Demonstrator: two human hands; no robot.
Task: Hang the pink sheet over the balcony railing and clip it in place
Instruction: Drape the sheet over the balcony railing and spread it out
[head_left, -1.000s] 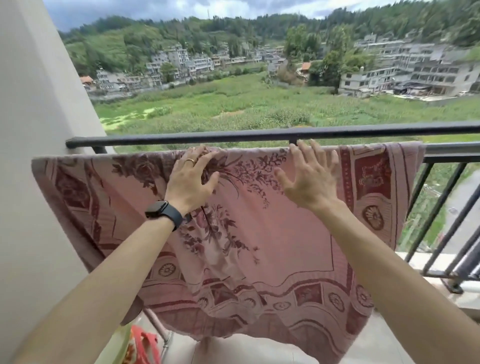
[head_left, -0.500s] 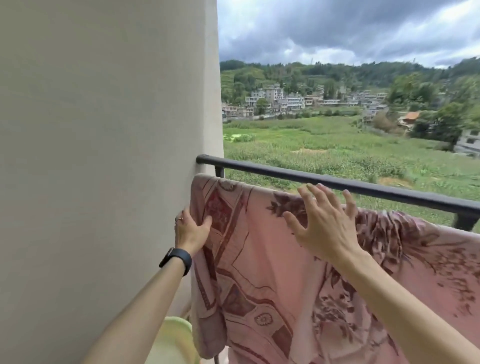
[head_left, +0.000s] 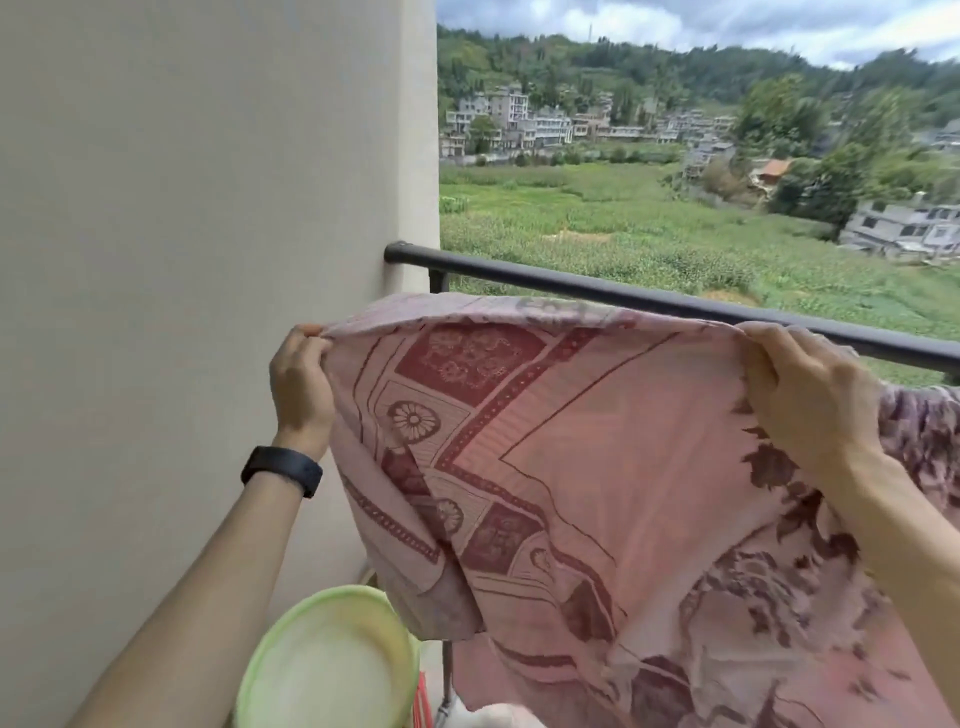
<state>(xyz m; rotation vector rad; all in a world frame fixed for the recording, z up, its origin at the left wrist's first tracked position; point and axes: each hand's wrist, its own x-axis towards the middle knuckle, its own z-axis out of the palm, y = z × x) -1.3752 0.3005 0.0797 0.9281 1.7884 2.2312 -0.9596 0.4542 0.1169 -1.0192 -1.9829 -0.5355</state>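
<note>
Hands (head_left: 301, 384) number two, both bare, and both grip one pink sheet (head_left: 597, 467). One black railing (head_left: 649, 299) runs from the wall (head_left: 182, 260) toward the right edge, one dark band (head_left: 283, 467) circles the left wrist, and one pale green basin (head_left: 332, 665) sits low beside the wall.

The left hand is raised with its back to the camera, fingers pinched shut on the sheet's left corner just beside the wall. The right hand (head_left: 810, 395) is clenched on the sheet's upper fold further right, knuckles up, close in front of the rail. Both forearms reach up and forward from the bottom corners of the view. Between the two grips the upper fold is lifted into a taut ridge at about rail height; whether this stretch touches the rail cannot be told. The rest of the patterned cloth, with dark red borders and flowers, hangs down on the near side and drapes away to the right.

The wall is plain and cream-coloured. Beyond the rail lie green fields, clustered pale buildings, wooded hills and a cloudy sky.
</note>
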